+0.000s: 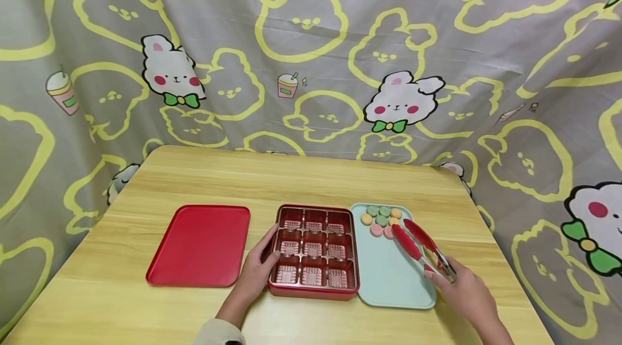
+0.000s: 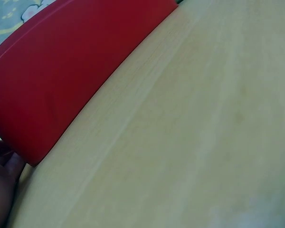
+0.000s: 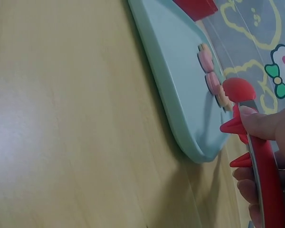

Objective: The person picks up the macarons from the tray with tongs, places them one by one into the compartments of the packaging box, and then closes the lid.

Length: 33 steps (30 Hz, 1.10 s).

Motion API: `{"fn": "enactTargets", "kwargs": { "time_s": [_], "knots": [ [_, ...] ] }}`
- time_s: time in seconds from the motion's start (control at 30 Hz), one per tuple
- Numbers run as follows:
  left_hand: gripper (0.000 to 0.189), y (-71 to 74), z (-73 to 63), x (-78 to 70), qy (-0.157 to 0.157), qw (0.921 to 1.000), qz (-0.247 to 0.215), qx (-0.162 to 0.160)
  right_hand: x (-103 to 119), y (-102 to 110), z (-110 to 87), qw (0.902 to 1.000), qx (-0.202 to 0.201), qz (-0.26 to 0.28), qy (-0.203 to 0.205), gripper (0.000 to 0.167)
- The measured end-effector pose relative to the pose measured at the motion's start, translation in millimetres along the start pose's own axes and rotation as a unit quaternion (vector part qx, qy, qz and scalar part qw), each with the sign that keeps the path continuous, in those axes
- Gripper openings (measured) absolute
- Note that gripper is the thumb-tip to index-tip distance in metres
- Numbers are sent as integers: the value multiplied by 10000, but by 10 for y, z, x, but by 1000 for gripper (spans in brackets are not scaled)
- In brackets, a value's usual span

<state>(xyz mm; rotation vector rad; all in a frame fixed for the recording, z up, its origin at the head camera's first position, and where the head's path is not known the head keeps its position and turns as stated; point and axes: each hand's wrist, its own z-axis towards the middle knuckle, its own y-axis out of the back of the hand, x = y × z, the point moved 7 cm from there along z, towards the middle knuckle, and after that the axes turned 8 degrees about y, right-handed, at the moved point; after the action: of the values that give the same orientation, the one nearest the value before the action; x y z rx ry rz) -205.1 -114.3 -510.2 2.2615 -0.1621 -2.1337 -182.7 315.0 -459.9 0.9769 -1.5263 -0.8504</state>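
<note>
Two hands at lower centre: left hand [image 1: 259, 266] rests fingers on red nine-cell plastic box [image 1: 313, 252]; right hand [image 1: 461, 291] grips red-tipped metal tongs [image 1: 419, 242] over pale-green tray [image 1: 389, 275] w/ round pastel sweets [image 1: 381, 218]. Light wood table [image 1: 291, 177], bunny-print curtain [image 1: 311, 53] behind. No legible writing.

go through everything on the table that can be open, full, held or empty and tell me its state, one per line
Red nine-compartment plastic box: uncovered, all cells empty, left hand resting on its left edge.
Flat red lid: off, lying left of the box.
Mint green tray: holds round pastel sweets at its far end.
Red-tipped metal tongs: open, gripped by right hand, tips near the sweets.
</note>
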Motion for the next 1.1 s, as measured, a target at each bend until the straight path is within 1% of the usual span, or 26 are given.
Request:
{"fn": "enactTargets", "kwargs": {
  "time_s": [0.2,0.37,0.6,0.8,1.1],
  "knots": [
    [59,13,11,27,-53,9999,105,-59,79,-24,-36,9999,-62,-24,130,90],
    [59,28,8,42,-46,9994,289,-174,110,-75,-30,9999,26,-36,121,89],
    [57,7,7,21,-108,9999,-23,-23,124,-109,-25,9998,71,-111,128,88],
    [59,-3,12,6,-43,9999,-136,55,124,-108,-34,9997,83,-213,111,86],
    [58,-6,13,13,56,9999,-148,44,147,-84,-38,9995,116,-270,150,88]
  ]
}}
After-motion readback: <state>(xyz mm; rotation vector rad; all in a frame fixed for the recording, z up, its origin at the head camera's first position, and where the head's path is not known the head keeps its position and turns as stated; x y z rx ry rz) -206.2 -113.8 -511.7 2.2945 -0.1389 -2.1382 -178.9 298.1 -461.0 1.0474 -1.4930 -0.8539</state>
